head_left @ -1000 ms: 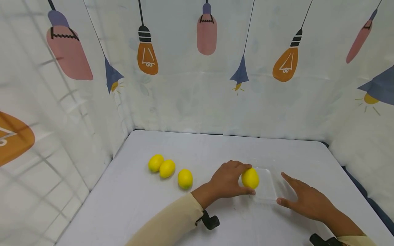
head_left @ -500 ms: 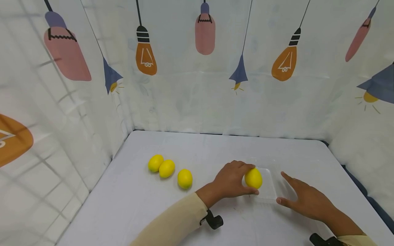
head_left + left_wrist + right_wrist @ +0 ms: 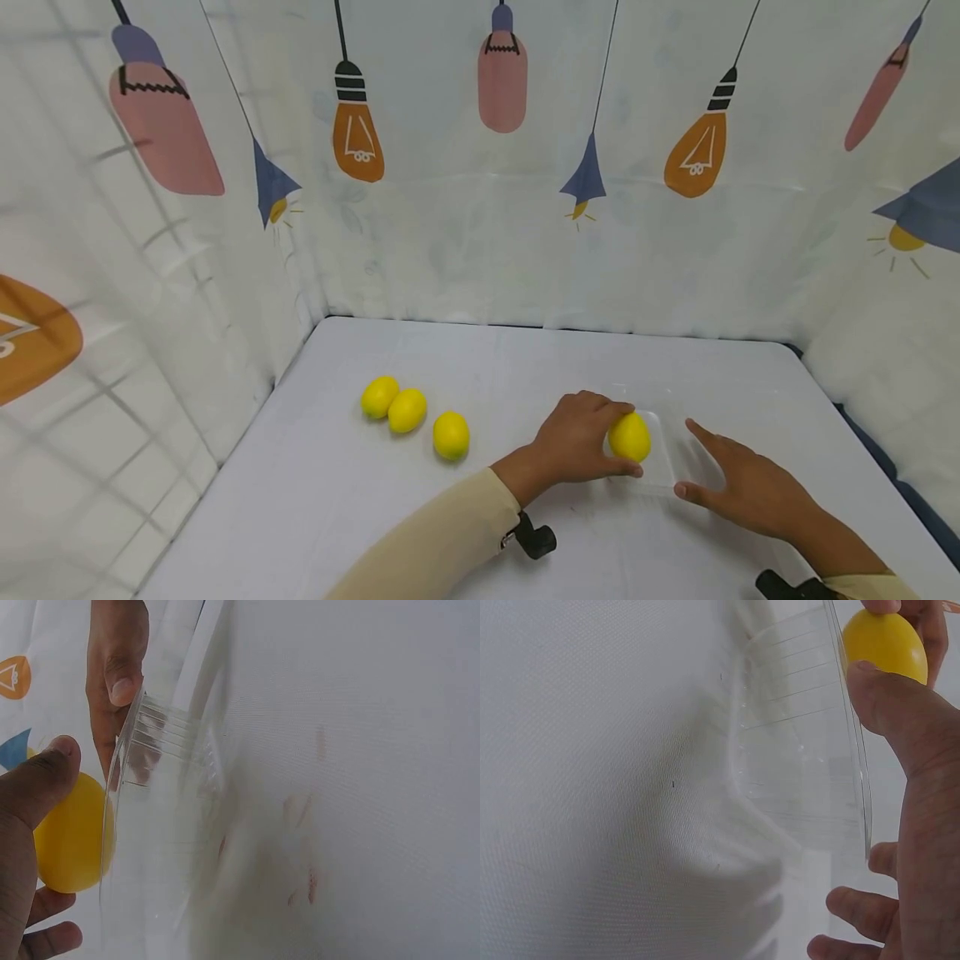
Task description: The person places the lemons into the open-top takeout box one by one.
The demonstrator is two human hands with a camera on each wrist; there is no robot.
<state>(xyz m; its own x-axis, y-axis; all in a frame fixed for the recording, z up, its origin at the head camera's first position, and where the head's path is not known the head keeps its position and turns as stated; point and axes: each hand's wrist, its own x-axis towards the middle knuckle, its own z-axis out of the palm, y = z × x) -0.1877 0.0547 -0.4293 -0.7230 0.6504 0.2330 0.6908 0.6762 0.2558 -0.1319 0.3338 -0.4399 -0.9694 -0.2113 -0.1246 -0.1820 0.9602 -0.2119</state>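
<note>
My left hand (image 3: 577, 437) grips a yellow lemon (image 3: 630, 437) between thumb and fingers. The lemon is over the clear plastic container (image 3: 795, 697), close above its rim in the left wrist view. At the container's right side is my right hand (image 3: 750, 487), thumb and fingers spread apart. Its thumb tip is right at the rim in the right wrist view, with no object in the grasp. Left of my left forearm, one lemon (image 3: 451, 436) lies alone. Farther left, another lemon (image 3: 407, 411) lies against a third lemon (image 3: 380, 397).
A white cloth covers the table (image 3: 315, 508), with small reddish marks (image 3: 312, 886) near the container. White curtains (image 3: 465, 250) printed with hanging lamps stand along the back and both sides.
My left hand has carried the lemon to the right, farther over the container. My right hand and the lemons on the table have stayed in place.
</note>
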